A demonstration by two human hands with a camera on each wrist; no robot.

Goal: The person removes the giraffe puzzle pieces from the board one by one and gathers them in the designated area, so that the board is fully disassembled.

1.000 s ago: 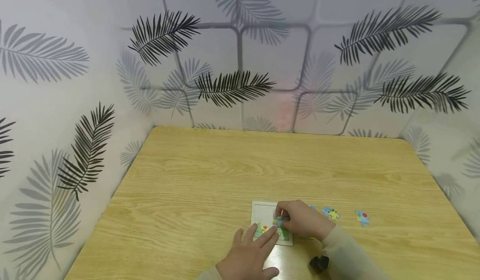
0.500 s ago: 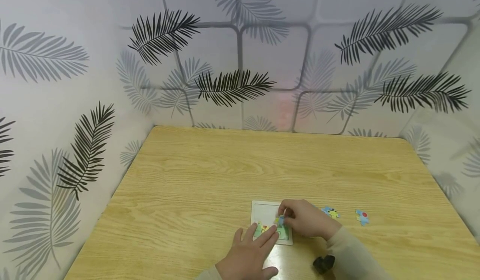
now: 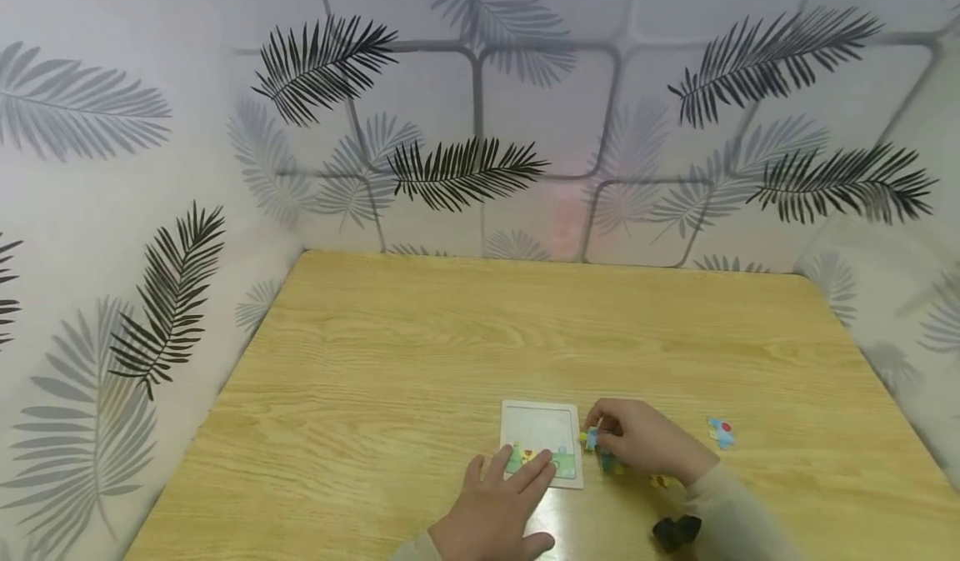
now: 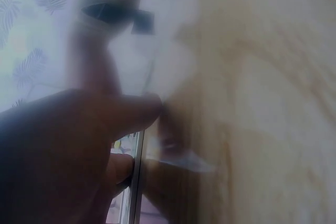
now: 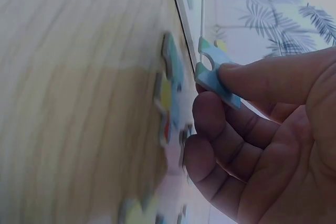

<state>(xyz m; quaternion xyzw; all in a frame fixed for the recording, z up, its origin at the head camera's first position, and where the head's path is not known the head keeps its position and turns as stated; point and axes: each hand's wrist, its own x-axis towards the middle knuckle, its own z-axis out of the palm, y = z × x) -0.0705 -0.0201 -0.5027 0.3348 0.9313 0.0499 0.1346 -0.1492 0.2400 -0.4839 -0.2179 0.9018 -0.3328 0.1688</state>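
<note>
A small white puzzle tray [image 3: 538, 422] lies on the table, a row of green and yellow pieces [image 3: 566, 464] fitted along its near side. My left hand [image 3: 495, 507] rests with spread fingers over the tray's lower left part. The tray's edge [image 4: 137, 177] shows beneath that hand [image 4: 68, 145] in the left wrist view. Just right of the tray, my right hand [image 3: 648, 443] pinches a light blue jigsaw piece [image 5: 214, 72] between thumb and fingers. Below it in the head view, a green and yellow piece [image 3: 609, 463] lies on the table, partly hidden by the hand.
Further right lies a blue piece with a red dot [image 3: 722, 433]. A yellow piece [image 3: 663, 481] is under the right wrist, near a black wrist-worn device [image 3: 677, 533]. The wooden table [image 3: 420, 336] meets leaf-patterned walls [image 3: 465, 219] at the back and sides.
My right hand has moved right, from above the tray to beside it, carrying the jigsaw piece along. The left hand stays in place on the tray.
</note>
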